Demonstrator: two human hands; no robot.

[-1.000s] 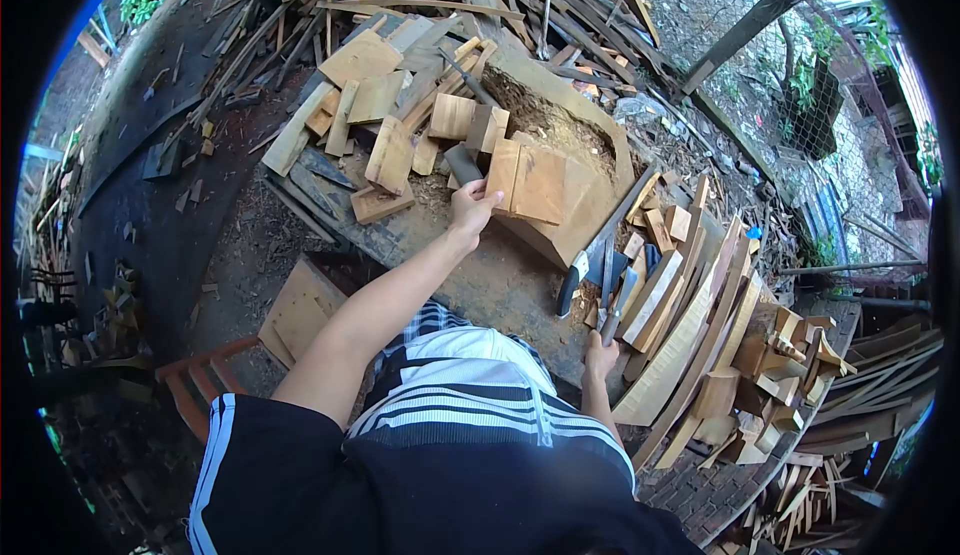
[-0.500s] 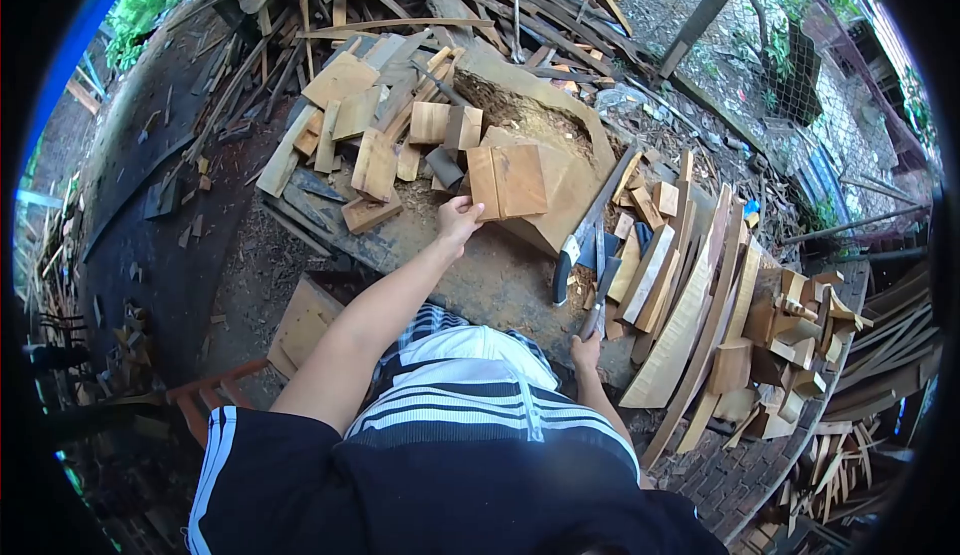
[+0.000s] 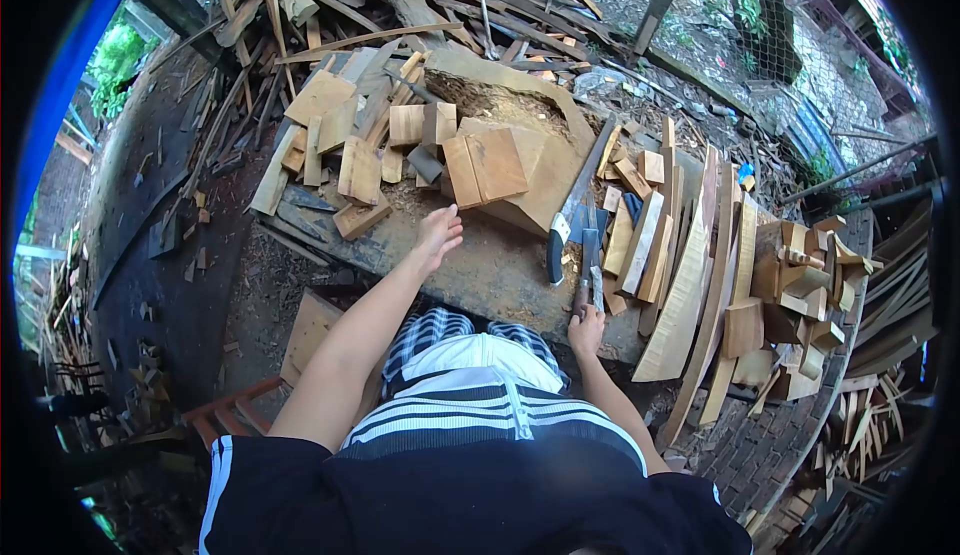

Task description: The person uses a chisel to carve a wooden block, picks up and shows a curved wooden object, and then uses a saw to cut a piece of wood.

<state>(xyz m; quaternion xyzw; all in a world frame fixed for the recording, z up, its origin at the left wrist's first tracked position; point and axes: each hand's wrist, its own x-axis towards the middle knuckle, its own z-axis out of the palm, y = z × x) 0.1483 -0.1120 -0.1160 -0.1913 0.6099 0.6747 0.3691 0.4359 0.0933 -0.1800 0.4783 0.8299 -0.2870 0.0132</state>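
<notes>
Wooden block pair [image 3: 488,167]: two pieces set side by side, a dark seam between them, resting on a larger wooden slab [image 3: 550,183] upon the workbench [image 3: 470,267].

Left hand [image 3: 437,238]: fingers loosely extended, pinching nothing, just beside the pair's near corner. Half a second ago the fingertips met that edge; they have since drawn off, so the pair now appears to sit by its own weight on the slab.

Right hand [image 3: 586,331]: at the butt of a brown-handled tool [image 3: 580,300]; whether the fingers grip it or merely touch it cannot be told. A second ago the tool in this hand was angled rightward; now tools lie closely alongside, suggesting a setting-down.

Adjacent: handsaw [image 3: 557,245], black-and-white handle toward the person; long curved boards [image 3: 683,285] farther right; small offcut blocks [image 3: 360,170] left of the pair.
</notes>
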